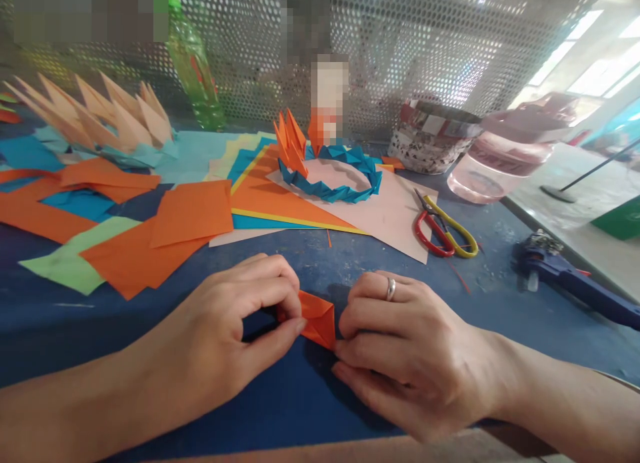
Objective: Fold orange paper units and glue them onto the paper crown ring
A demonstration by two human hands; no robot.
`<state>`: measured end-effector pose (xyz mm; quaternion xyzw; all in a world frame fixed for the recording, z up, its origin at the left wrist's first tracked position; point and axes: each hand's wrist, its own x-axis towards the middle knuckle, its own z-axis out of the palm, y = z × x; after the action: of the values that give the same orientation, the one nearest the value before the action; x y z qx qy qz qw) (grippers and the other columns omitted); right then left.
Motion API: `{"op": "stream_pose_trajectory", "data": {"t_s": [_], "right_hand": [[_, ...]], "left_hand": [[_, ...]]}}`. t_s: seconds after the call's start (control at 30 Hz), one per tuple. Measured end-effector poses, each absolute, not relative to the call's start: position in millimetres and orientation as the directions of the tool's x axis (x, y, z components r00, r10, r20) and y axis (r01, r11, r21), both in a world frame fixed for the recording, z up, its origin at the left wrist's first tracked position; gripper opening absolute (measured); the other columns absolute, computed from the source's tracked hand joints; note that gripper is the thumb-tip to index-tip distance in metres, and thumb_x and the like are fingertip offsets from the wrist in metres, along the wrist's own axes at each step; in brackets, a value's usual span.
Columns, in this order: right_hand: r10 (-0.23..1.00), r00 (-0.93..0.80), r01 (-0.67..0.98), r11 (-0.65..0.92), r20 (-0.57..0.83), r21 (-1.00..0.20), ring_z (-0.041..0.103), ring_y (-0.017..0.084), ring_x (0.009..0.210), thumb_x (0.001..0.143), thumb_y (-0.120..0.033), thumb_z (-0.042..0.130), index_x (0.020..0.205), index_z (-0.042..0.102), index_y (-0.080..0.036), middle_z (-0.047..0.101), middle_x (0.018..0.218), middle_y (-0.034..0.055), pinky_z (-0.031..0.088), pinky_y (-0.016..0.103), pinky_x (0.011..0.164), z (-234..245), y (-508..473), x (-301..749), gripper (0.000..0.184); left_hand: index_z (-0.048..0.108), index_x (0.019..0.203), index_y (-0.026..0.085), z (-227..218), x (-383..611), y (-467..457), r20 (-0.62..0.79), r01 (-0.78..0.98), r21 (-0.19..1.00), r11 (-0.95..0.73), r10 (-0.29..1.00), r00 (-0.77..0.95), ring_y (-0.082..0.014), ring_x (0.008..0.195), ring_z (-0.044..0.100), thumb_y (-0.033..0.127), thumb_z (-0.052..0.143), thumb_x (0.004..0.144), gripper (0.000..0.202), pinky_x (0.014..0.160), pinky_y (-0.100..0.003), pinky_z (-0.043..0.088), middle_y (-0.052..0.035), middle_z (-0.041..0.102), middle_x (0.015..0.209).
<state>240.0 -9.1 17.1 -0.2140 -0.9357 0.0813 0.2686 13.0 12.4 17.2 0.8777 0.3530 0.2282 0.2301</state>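
A small piece of folded orange paper [320, 319] is between my two hands, just above the blue tabletop. My left hand [250, 323] pinches its left end between thumb and fingers. At its lower right corner, my right hand [405, 349] closes thumb and forefinger on the paper's edge; a silver ring is on one finger. Beyond the hands sits a ring of folded blue paper [345, 193] with pointed orange pieces [291, 143] standing at its back left.
Orange paper sheets [190, 213] and a pale green sheet [75, 263] lie left. Scissors [445, 229] with red and yellow handles and a dark blue glue gun [575, 279] lie right. Behind stand a peach paper crown [125, 116], green bottle [193, 63], woven basket [433, 139] and pink jug [500, 156].
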Motion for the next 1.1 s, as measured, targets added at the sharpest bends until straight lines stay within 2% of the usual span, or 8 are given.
{"op": "stream_pose_trajectory", "data": {"t_s": [0.53, 0.67, 0.8, 1.03, 1.1], "right_hand": [[0.427, -0.774, 0.398, 0.902, 0.468, -0.165, 0.052, 0.018, 0.063, 0.084, -0.017, 0.058, 0.064, 0.07, -0.013, 0.063, 0.063, 0.0048, 0.044, 0.035, 0.057, 20.6, -11.9, 241.6, 0.024], [0.432, -0.759, 0.4, 0.9, 0.487, -0.173, 0.055, 0.019, 0.068, 0.083, -0.015, 0.057, 0.079, 0.074, -0.012, 0.068, 0.076, 0.0071, 0.046, 0.037, 0.061, 22.2, -12.1, 242.4, 0.017], [0.45, -0.776, 0.405, 0.893, 0.442, -0.196, 0.059, 0.021, 0.079, 0.086, -0.019, 0.056, 0.098, 0.072, -0.01, 0.07, 0.088, 0.0086, 0.049, 0.039, 0.068, 21.8, -12.8, 242.1, 0.021], [0.48, -0.792, 0.415, 0.876, 0.377, -0.244, 0.06, 0.019, 0.08, 0.09, -0.02, 0.055, 0.096, 0.071, -0.013, 0.069, 0.086, 0.0063, 0.051, 0.037, 0.071, 20.7, -13.2, 239.6, 0.019], [0.479, -0.795, 0.409, 0.876, 0.372, -0.255, 0.06, 0.019, 0.081, 0.09, -0.019, 0.055, 0.097, 0.071, -0.013, 0.068, 0.086, 0.0062, 0.051, 0.037, 0.073, 21.0, -13.2, 239.1, 0.019]], "left_hand": [[0.051, 0.072, 0.02, 16.4, 14.5, 12.7, 0.241, 0.514, 0.555, -0.655, 0.717, 0.654, -0.0126, 0.08, 0.053, 0.011, 0.051, 0.085, 0.016, 0.071, -0.025, 0.041, 0.0025, 0.057, 0.08], [0.051, 0.072, 0.02, 16.0, 15.3, 12.1, 0.241, 0.513, 0.561, -0.65, 0.721, 0.65, -0.0129, 0.079, 0.052, 0.012, 0.05, 0.086, 0.016, 0.072, -0.025, 0.041, 0.0023, 0.056, 0.079], [0.052, 0.073, 0.02, 16.2, 15.6, 11.6, 0.235, 0.511, 0.561, -0.651, 0.718, 0.655, -0.0127, 0.08, 0.052, 0.012, 0.049, 0.086, 0.016, 0.076, -0.027, 0.041, 0.0021, 0.056, 0.08], [0.051, 0.071, 0.02, 17.2, 16.5, 10.8, 0.224, 0.536, 0.551, -0.64, 0.732, 0.644, -0.0122, 0.079, 0.053, 0.01, 0.049, 0.083, 0.016, 0.081, -0.027, 0.041, 0.0025, 0.056, 0.081], [0.051, 0.07, 0.02, 17.6, 16.5, 10.6, 0.22, 0.545, 0.559, -0.625, 0.746, 0.629, -0.0123, 0.08, 0.054, 0.01, 0.05, 0.083, 0.016, 0.078, -0.027, 0.042, 0.0023, 0.057, 0.082]]}}
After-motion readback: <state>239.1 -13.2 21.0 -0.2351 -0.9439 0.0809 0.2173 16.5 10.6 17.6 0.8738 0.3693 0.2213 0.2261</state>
